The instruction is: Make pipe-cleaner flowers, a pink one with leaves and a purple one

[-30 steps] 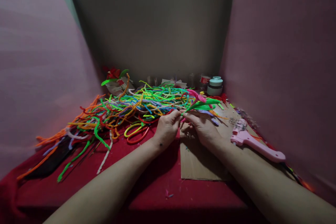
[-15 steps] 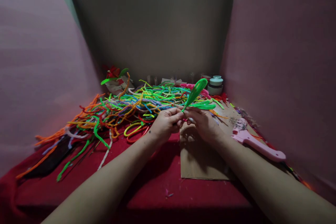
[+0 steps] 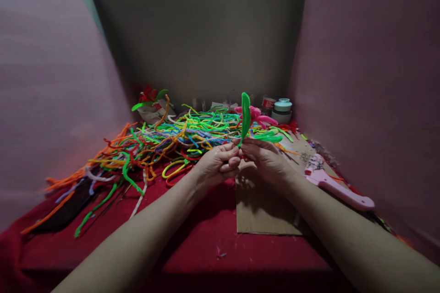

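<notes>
Both my hands meet over the middle of the table, fingertips pinched together at the base of a green pipe-cleaner leaf (image 3: 245,116) that stands upright. My left hand (image 3: 223,160) is closed on the leaf's lower end, and my right hand (image 3: 261,158) pinches the same spot from the other side. Another green pipe-cleaner leaf (image 3: 270,137) lies flat just behind my right hand. A pink pipe-cleaner flower (image 3: 259,116) shows beyond the upright leaf. Whether the flower is joined to the leaf is hidden by my fingers.
A tangled pile of coloured pipe cleaners (image 3: 178,135) spreads across the red tablecloth (image 3: 202,219). A cardboard sheet (image 3: 261,210) lies under my right hand. The pink glue gun (image 3: 338,187) rests at the right. Behind stand a pale-blue-lidded jar (image 3: 283,110) and a red flower (image 3: 148,94).
The green leaf has turned from leaning right and showing its broad face to standing upright and narrower. More of the pink flower shows now. My hands have stayed nearly in place.
</notes>
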`<state>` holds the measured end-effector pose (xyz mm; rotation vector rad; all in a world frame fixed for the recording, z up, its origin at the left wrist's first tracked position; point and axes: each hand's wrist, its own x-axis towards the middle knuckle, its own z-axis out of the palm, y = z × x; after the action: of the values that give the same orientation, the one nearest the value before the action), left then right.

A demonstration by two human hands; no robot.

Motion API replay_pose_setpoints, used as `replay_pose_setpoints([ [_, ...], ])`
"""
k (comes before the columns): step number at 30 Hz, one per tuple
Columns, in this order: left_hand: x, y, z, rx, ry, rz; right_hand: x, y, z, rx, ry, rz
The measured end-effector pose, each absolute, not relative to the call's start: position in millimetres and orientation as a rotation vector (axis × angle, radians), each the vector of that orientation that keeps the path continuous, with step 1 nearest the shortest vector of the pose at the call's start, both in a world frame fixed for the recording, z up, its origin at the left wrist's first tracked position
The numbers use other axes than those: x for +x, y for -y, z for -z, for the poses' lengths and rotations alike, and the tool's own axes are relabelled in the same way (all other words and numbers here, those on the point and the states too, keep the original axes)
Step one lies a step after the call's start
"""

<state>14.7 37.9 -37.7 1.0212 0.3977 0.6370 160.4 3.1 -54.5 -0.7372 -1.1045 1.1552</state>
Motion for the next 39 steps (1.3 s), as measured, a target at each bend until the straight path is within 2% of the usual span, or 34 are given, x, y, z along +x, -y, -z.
replay_pose_setpoints([
  [5, 13.8, -39.5, 35.8, 1.138, -0.441, -0.609, 157.7, -5.2, 56.3, -0.706, 0.97, -1.221],
  [14, 20.6, -36.8, 38.0, 1.603, -0.661, -0.818, 154.3, -6.0, 63.8, -0.648, 0.966, -1.306],
  [20, 20.2, -29.3, 51.1, 2.347, -1.009, -1.056, 150.1, -3.9, 59.3, -0.738, 0.813, -1.214],
  [24, 16.1, -33.0, 57.9, 2.58, -1.071, -1.036, 147.8, -0.2, 61.0, -0.834, 0.817, -1.201],
  [28, 15.4, -39.9, 59.4, 2.465, -1.012, -1.071, 148.4, 1.3, 63.3, -0.872, 0.9, -1.202],
  [32, 19.3, -38.2, 53.1, 2.111, -0.879, -1.116, 149.7, 2.5, 59.4, -0.86, 0.972, -1.147],
  [36, 21.6, -34.2, 44.3, 1.611, -0.652, -0.95, 151.5, 2.9, 53.5, -0.831, 1.062, -1.082],
  [39, 20.5, -33.5, 41.2, 1.265, -0.453, -0.772, 153.6, 1.8, 53.0, -0.746, 1.034, -1.167],
])
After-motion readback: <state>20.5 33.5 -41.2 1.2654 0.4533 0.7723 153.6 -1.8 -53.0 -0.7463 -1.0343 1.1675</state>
